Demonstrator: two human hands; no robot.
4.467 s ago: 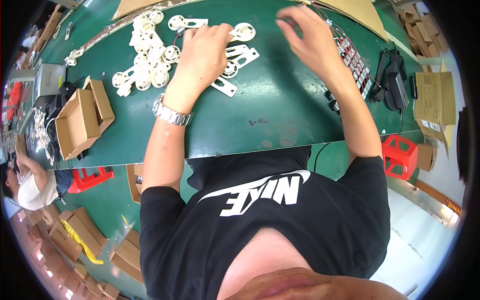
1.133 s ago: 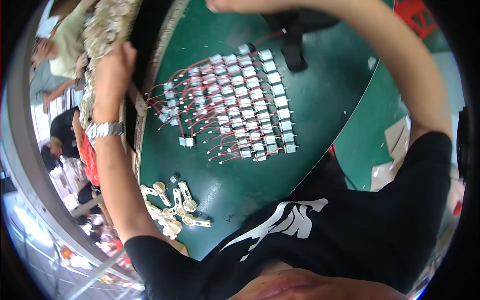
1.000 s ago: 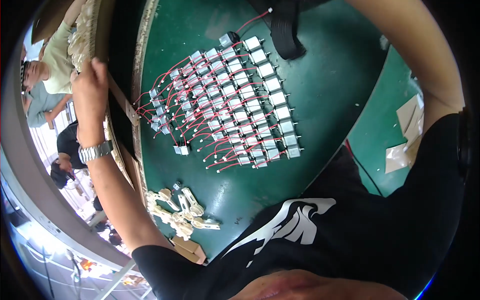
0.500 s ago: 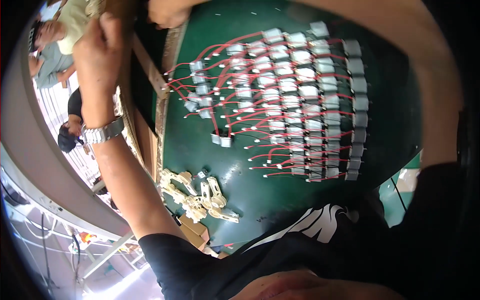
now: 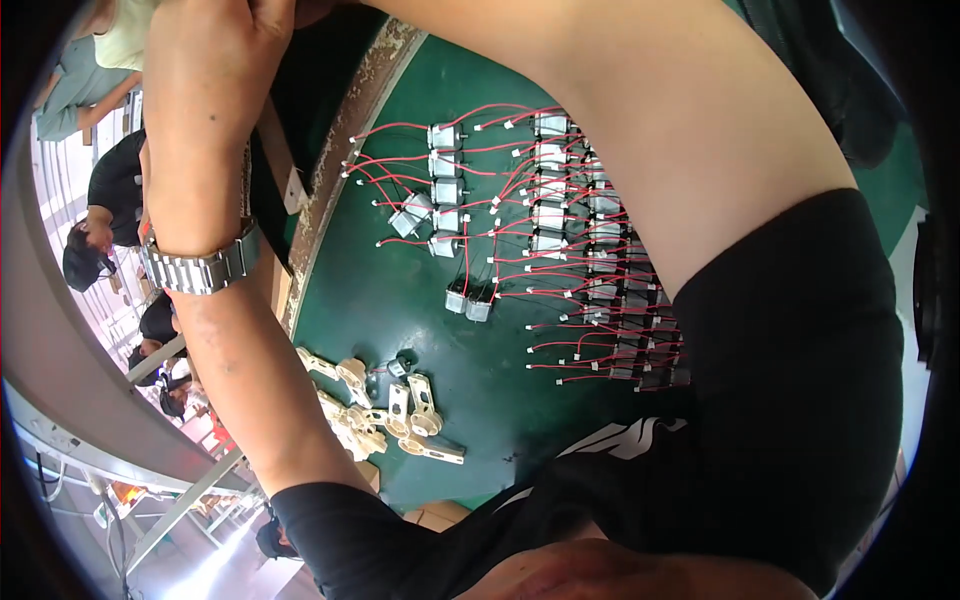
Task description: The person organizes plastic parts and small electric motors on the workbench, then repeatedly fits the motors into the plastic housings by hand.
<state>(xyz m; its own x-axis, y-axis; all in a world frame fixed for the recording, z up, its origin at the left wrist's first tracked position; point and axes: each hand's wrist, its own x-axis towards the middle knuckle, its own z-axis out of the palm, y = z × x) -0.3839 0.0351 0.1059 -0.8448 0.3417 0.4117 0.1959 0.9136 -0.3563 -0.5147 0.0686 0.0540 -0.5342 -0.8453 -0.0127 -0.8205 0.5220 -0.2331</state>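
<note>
My left hand (image 5: 225,40), with a metal watch (image 5: 205,265) on its wrist, is raised at the upper left. Its partly visible fingers look bent in, but the frame's top edge cuts them off and hides anything between them. My right arm stretches across the top, bringing my right hand (image 5: 312,8) up against the left; its fingers are out of view. Below the right arm, rows of small silver motors (image 5: 550,215) with red and black wires and white plugs lie on the green tabletop (image 5: 400,300). The arm covers many of them.
Cream plastic parts (image 5: 410,415) are piled near the table's lower left, beside a lone small motor (image 5: 400,366). A worn brown edge (image 5: 345,130) borders the table on the left. Cardboard (image 5: 437,515) shows near my body. Several people sit or stand beyond, at far left.
My right arm has swung inward and left, now covering much of the motor rows. Both hands have come together at the top edge. The view has shifted slightly.
</note>
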